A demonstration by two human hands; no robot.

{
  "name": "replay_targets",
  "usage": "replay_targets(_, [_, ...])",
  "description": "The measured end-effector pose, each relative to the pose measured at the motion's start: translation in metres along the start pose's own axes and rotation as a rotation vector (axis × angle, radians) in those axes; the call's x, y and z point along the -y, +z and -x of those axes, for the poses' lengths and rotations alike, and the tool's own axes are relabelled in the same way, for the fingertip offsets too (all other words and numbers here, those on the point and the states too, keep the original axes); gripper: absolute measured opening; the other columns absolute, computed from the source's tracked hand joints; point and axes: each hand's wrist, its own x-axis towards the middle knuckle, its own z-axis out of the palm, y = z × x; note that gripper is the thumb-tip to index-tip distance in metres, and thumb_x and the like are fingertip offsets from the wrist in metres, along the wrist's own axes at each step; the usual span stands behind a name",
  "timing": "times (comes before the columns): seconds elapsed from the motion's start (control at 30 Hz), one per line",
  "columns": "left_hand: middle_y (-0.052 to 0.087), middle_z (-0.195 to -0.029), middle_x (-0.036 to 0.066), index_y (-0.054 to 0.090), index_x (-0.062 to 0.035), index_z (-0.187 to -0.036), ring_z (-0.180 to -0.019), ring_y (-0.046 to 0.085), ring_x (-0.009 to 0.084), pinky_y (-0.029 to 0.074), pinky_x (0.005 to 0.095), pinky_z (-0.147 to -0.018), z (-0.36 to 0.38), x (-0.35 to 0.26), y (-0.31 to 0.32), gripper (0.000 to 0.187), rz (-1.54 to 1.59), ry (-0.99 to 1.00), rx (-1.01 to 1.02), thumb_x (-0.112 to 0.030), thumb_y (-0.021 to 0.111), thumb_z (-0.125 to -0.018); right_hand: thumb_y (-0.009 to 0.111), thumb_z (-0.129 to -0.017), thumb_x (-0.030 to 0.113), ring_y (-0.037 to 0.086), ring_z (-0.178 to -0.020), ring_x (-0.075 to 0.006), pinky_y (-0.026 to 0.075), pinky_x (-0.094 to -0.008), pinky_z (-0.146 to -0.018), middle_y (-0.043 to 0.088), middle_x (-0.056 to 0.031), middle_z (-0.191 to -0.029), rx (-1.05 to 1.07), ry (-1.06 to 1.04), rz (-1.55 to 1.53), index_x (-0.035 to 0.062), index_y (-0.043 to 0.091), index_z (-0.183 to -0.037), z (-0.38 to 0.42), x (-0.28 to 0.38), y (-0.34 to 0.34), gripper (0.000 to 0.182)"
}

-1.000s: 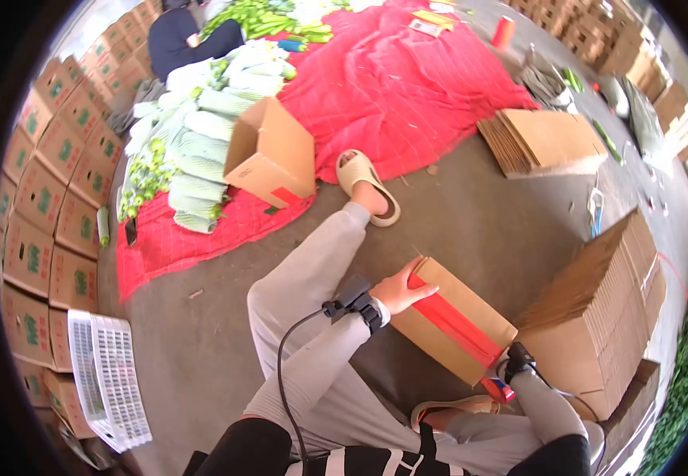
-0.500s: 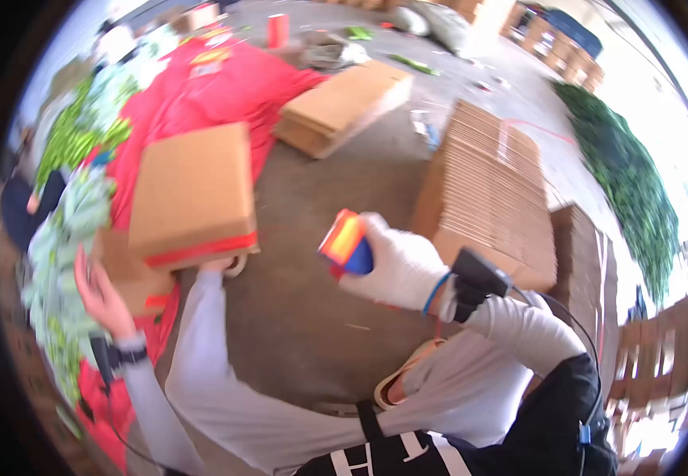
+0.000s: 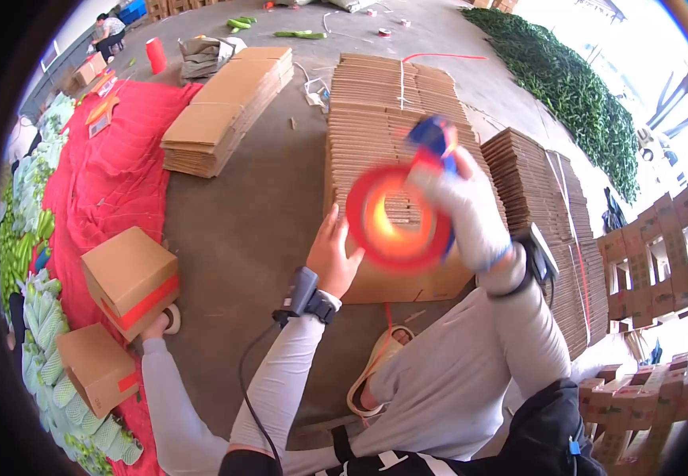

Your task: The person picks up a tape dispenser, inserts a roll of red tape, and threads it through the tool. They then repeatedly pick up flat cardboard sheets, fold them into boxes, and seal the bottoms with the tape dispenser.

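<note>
My right hand (image 3: 464, 198), in a white glove, grips a packing tape dispenser (image 3: 437, 136) with blue and red parts and a large red tape roll, blurred by motion. The dispenser overlaps the front of a bundle of flattened cardboard boxes (image 3: 375, 103). My left hand (image 3: 333, 258) is bare, fingers apart, beside the left rim of the roll and over the bundle's near left edge. To the left, a closed carton (image 3: 126, 274) sealed with red tape sits by my left foot, and a second taped carton (image 3: 98, 369) lies nearer.
Another flat box stack (image 3: 225, 107) lies beyond on the floor, next to a red cloth (image 3: 114, 174). Netted green vegetables (image 3: 46, 333) line the left side. Right are more flattened boxes (image 3: 546, 222), a green heap (image 3: 574, 95) and stacked cartons (image 3: 661, 246). A person (image 3: 110, 33) sits far back left.
My view has turned right. My left hand has moved from beside the cartons to the flattened boxes, and my right hand has raised the tape dispenser over them.
</note>
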Motion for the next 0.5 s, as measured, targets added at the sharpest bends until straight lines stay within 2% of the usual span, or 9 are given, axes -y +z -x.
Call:
replay_targets(0.03, [0.034,-0.16,0.02,0.045,-0.0045,-0.148,-0.142,0.043,0.0375,0.043,0.0434,-0.113,0.005,-0.015,0.002,0.079,-0.068,-0.003,-0.03,-0.013,0.08,-0.079,0.068,-0.094,0.026,0.064,-0.084,-0.0103,0.053,-0.0266,-0.077,0.066,-0.0024,-0.102,-0.023,-0.04,-0.103,0.0059,0.061,-0.121,-0.036,-0.026,-0.027,0.035])
replay_targets(0.13, [0.031,-0.163,0.018,0.048,-0.0062,-0.147,-0.14,0.045,0.0371,0.045,0.0434,-0.11,0.025,-0.021,0.015,0.076,-0.313,0.033,-0.152,-0.007,0.079,-0.078,0.066,-0.1,0.031,0.063,-0.116,-0.0217,0.053,-0.0424,-0.101,0.065,-0.0094,-0.126,-0.154,0.152,-0.605,0.0086,0.058,-0.126,-0.094,-0.078,-0.05,0.036])
replay_targets(0.27, [0.035,-0.161,0.019,0.048,-0.0098,-0.15,-0.139,0.047,0.0387,0.048,0.0442,-0.108,0.058,-0.028,-0.003,0.077,-0.347,0.124,-0.163,-0.003,0.076,-0.079,0.068,-0.098,0.038,0.063,-0.118,-0.0239,0.052,-0.0434,-0.103,0.064,-0.0091,-0.13,-0.271,0.316,-0.527,0.0079,0.053,-0.132,-0.138,-0.137,-0.079,0.049])
replay_targets(0.3, [0.053,-0.146,0.016,0.055,-0.0128,-0.142,-0.125,0.059,0.0351,0.054,0.0409,-0.096,0.067,-0.032,-0.008,0.068,-0.352,0.161,-0.24,-0.004,0.078,-0.079,0.068,-0.088,0.064,0.067,-0.112,-0.0281,0.055,-0.0493,-0.094,0.066,-0.0156,-0.128,-0.301,0.319,-0.134,0.0114,0.054,-0.137,-0.142,-0.14,-0.091,0.073])
replay_targets(0.33, [0.057,-0.138,0.013,0.058,-0.0135,-0.138,-0.119,0.061,0.0327,0.055,0.0398,-0.091,0.077,-0.035,-0.015,0.064,-0.294,0.117,-0.198,-0.005,0.078,-0.078,0.055,-0.086,0.076,0.066,-0.114,-0.0372,0.052,-0.0462,-0.097,0.066,-0.0254,-0.127,-0.383,0.315,0.678,0.0068,0.061,-0.133,-0.174,-0.167,-0.127,0.084])
replay_targets(0.37, [0.061,-0.129,0.011,0.06,-0.0142,-0.134,-0.112,0.064,0.0304,0.056,0.0387,-0.087,0.086,-0.036,-0.023,0.06,-0.237,0.076,-0.159,-0.006,0.079,-0.078,0.051,-0.086,0.077,0.065,-0.114,-0.0399,0.05,-0.0456,-0.098,0.066,-0.0287,-0.123,-0.272,0.224,1.04,0.003,0.064,-0.127,-0.166,-0.162,-0.133,0.086])
replay_targets(0.4, [0.065,-0.121,0.008,0.062,-0.0149,-0.13,-0.105,0.067,0.028,0.057,0.0375,-0.083,0.092,-0.04,-0.032,0.056,-0.182,0.036,-0.122,-0.006,0.08,-0.078,0.049,-0.088,0.075,0.066,-0.112,-0.0411,0.05,-0.0458,-0.097,0.068,-0.0293,-0.116,-0.17,0.235,1.181,0.0002,0.068,-0.118,-0.143,-0.134,-0.119,0.082])
replay_targets(0.43, [0.064,-0.1,0.004,0.069,-0.0136,-0.113,-0.091,0.068,0.0227,0.056,0.0351,-0.073,0.087,-0.06,-0.05,0.041,-0.156,-0.085,-0.068,-0.006,0.082,-0.075,0.047,-0.09,0.072,0.066,-0.11,-0.0423,0.05,-0.0461,-0.095,0.07,-0.0299,-0.109,-0.066,0.231,1.318,-0.0025,0.072,-0.108,-0.119,-0.103,-0.103,0.081])
replay_targets(0.5, [0.065,-0.096,0.005,0.071,-0.011,-0.105,-0.087,0.068,0.0236,0.055,0.0342,-0.071,0.102,-0.06,-0.085,0.034,-0.156,-0.062,-0.032,-0.004,0.083,-0.074,0.053,-0.092,0.064,0.069,-0.096,-0.0404,0.051,-0.0456,-0.086,0.071,-0.0252,-0.092,-0.058,0.143,1.227,-0.0004,0.074,-0.094,-0.101,-0.093,-0.105,0.068])
